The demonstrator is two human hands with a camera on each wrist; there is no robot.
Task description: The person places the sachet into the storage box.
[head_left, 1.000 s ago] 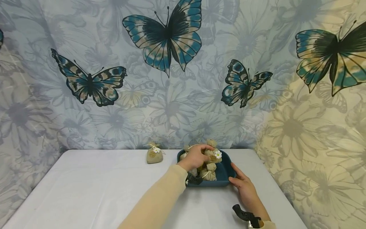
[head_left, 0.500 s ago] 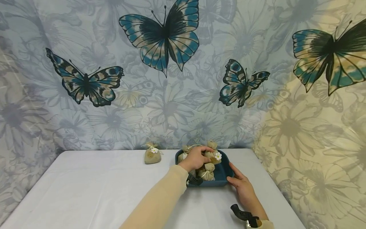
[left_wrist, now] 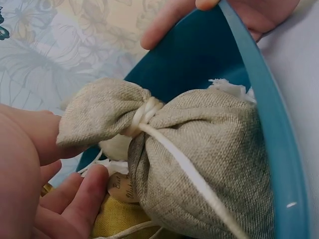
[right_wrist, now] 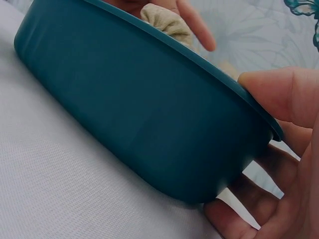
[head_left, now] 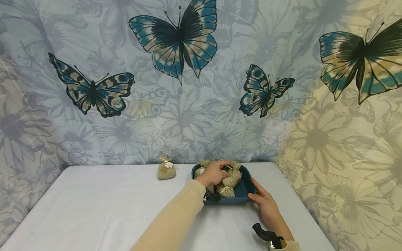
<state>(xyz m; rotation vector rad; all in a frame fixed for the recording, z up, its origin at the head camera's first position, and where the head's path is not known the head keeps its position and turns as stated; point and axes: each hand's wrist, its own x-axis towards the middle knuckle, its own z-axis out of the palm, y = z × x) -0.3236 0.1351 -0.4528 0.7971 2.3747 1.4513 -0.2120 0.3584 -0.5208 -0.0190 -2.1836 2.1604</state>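
My left hand (head_left: 215, 173) reaches over a teal plastic tub (head_left: 242, 200), among small linen sachets tied at the neck. Its index finger and thumb are spread beside the far sachet (head_left: 235, 176). In the left wrist view, a grey-beige sachet (left_wrist: 209, 149) with a cream cord fills the middle, and the fingertips (left_wrist: 94, 184) lie by a mustard-yellow sachet (left_wrist: 112, 219) and a round tag (left_wrist: 122, 187). My right hand (head_left: 267, 205) grips the tub's right end, thumb (right_wrist: 264, 92) on the rim and the other fingers against the outside wall.
Another sachet (head_left: 166, 170) with a white daisy stands alone at the back of the table, left of the tub. A white cloth (head_left: 103, 209) covers the table. Behind it hangs a butterfly-patterned fabric backdrop (head_left: 188, 132).
The far sachet has turned and leaned to the right, so its daisy no longer shows. It now stands slightly apart from my left fingers. My right hand keeps its hold on the tub.
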